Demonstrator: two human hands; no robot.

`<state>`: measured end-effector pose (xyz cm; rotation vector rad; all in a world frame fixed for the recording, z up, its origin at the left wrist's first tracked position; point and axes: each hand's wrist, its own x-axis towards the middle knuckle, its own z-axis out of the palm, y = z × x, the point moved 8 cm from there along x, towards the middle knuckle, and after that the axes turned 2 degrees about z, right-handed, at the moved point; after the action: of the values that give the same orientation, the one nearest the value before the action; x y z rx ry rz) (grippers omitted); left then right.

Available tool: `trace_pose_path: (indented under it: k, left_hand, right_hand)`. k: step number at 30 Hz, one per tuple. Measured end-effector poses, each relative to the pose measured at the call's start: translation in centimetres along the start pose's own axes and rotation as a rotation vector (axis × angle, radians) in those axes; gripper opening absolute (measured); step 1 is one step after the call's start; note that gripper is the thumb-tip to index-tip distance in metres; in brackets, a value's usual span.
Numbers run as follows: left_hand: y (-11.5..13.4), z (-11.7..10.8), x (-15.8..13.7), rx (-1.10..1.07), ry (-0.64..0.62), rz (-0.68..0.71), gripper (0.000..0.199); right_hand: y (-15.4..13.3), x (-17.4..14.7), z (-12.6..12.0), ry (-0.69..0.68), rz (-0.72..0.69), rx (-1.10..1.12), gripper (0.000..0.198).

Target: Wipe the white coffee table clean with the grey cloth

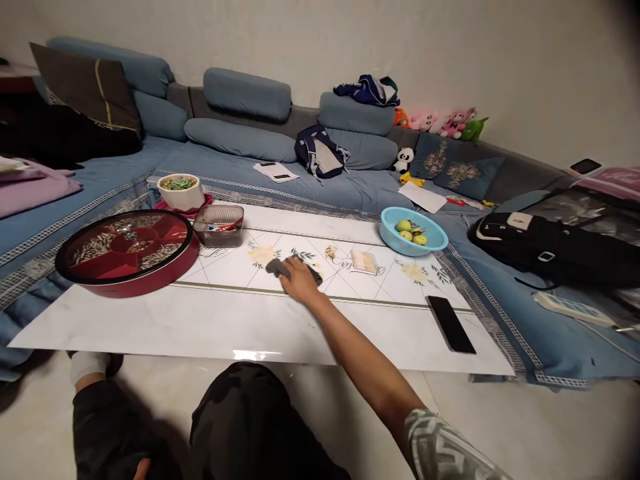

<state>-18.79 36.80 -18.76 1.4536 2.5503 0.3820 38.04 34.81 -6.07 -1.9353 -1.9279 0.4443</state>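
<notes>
My right hand presses a dark grey cloth onto the white, flower-patterned table. The cloth sticks out on both sides of the fingers. Only a small bit of my left hand shows at the bottom edge, by my dark trousers; its other fingers are hidden. Left of the cloth are a grey see-through box with small items in it and a round red snack tray with a clear lid. To the right stands a light blue basket of green-yellow fruit.
A black phone lies near the table's right front corner. At the back left a white pot holds a succulent. A blue sofa wraps around the table, with a backpack, papers and a black bag on it.
</notes>
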Motion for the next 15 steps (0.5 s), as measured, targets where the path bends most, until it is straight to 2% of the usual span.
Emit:
trace_pose_path:
  k: [2, 4, 6, 8, 10, 12, 13, 15]
  left_hand:
    - [-1.2, 1.2, -2.9, 0.032, 0.012, -0.017, 0.081]
    - [-2.9, 3.0, -6.8, 0.068, 0.014, -0.042, 0.072]
    - [-5.0, 4.9, -11.2, 0.105, 0.007, -0.07, 0.063]
    - [-7.1, 6.2, -15.3, 0.141, 0.0, -0.093, 0.055]
    - [-8.9, 6.9, -18.7, 0.173, 0.0, -0.108, 0.052]
    - [-10.3, 7.0, -21.2, 0.199, 0.008, -0.118, 0.05]
    - [-10.8, 7.0, -22.1, 0.211, 0.014, -0.122, 0.05]
    - [-11.5, 6.9, -23.4, 0.233, 0.029, -0.134, 0.051]
  right_hand:
    - [-3.4, -3.0, 2.2, -0.041, -0.162, 0.038, 0.062]
    - [-4.6, -9.3, 3.4, -0.079, -0.316, 0.081, 0.063]
    - [-2.4, -15.8, 2.9, -0.089, -0.328, 0.093, 0.065]
    - [1.8, -19.7, 0.8, -0.063, -0.223, 0.076, 0.065]
    - [5.6, -19.6, -1.5, 0.007, -0.089, 0.035, 0.061]
    - [7.2, -15.9, -2.8, 0.075, 0.022, -0.007, 0.058]
    - [6.9, -13.1, -2.7, 0.096, 0.059, -0.023, 0.057]
    - [4.3, -7.4, -1.4, 0.098, 0.095, -0.039, 0.058]
